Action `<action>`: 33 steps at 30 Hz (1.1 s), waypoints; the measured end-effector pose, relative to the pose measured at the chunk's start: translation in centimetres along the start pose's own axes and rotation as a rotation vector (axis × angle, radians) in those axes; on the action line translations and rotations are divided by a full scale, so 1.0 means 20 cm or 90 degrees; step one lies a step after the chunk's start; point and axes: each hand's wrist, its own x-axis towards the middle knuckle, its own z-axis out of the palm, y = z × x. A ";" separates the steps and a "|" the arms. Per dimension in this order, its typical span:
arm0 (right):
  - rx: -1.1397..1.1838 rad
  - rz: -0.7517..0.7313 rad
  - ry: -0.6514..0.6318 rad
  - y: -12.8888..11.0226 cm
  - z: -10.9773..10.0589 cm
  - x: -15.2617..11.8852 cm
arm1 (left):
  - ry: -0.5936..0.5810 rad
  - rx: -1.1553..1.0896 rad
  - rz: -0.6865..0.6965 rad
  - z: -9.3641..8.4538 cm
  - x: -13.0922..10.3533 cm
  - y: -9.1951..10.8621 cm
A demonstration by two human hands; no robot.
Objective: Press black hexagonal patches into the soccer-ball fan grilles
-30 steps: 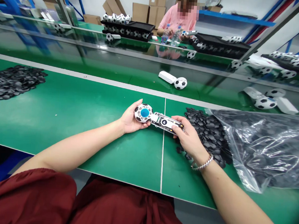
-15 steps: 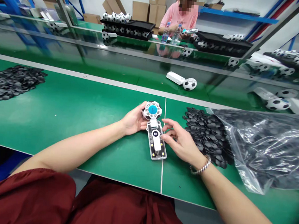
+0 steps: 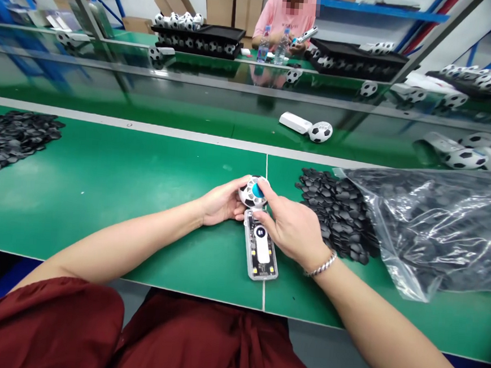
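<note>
Since half a second ago, the right hand [image 3: 291,227] has come up onto the round head of the handheld fan [image 3: 256,225], fingertips pinching at its blue centre, while the left hand [image 3: 222,203] cups that head from 9 o'clock. Its clear handle lies flat on the green surface [image 3: 114,179], pointing to 6 o'clock. At 3 o'clock sits a heap of black pieces [image 3: 337,211], partly spilling from a plastic bag [image 3: 433,221].

green table [image 3: 101,184], blue-centred fan head [image 3: 255,191]
</note>
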 end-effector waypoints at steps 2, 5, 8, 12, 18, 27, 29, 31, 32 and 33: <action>-0.016 0.002 0.022 0.00 -0.01 0.00 | -0.020 -0.004 -0.009 0.01 0.00 -0.02; -0.059 -0.044 0.039 0.00 -0.03 -0.01 | -0.017 -0.038 -0.002 0.01 0.00 -0.03; -0.102 -0.100 0.065 -0.01 -0.03 -0.03 | -0.003 -0.073 0.011 0.00 0.00 -0.02; -0.122 -0.156 0.113 -0.03 -0.03 -0.05 | 0.003 -0.092 0.025 0.00 0.01 -0.01; -0.143 -0.123 0.148 -0.02 -0.02 -0.03 | -0.009 -0.058 0.012 0.00 0.01 -0.02; -0.117 -0.133 0.160 -0.02 -0.02 -0.03 | -0.007 -0.061 0.010 0.00 0.01 -0.02; -0.073 -0.104 0.150 -0.01 -0.01 -0.02 | -0.009 -0.056 0.012 0.00 0.01 -0.02; 0.041 -0.068 0.130 0.00 0.00 -0.01 | -0.013 -0.055 0.009 0.00 0.01 -0.02; 0.112 -0.045 0.124 0.01 0.01 -0.01 | -0.017 -0.054 0.006 0.00 0.01 -0.02; 0.181 -0.019 0.124 0.02 0.01 -0.01 | -0.023 -0.054 0.003 0.00 0.01 -0.02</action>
